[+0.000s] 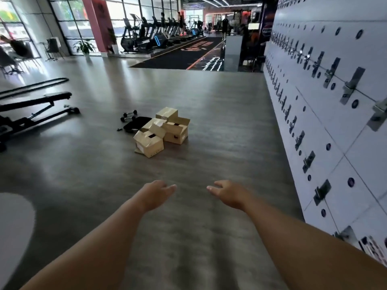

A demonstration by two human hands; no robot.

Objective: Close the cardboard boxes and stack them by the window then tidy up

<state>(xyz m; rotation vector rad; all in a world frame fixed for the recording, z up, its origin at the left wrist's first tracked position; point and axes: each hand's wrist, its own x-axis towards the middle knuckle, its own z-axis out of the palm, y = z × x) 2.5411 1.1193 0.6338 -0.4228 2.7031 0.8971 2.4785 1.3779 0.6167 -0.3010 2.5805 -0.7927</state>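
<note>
Gym floor (209, 122): cardboard boxes (162, 131) (flaps open)

We see bare floor (188, 206) between the left hand (156, 192), the right hand (228, 193) and the cardboard boxes (162, 131), with nothing in the way. At the boxes' left lie a black mat (137, 123) and 2 dumbbells (128, 116); a weight bench (35, 109) stands farther left. The locker wall (324, 101) closes the floor's right edge.
</note>
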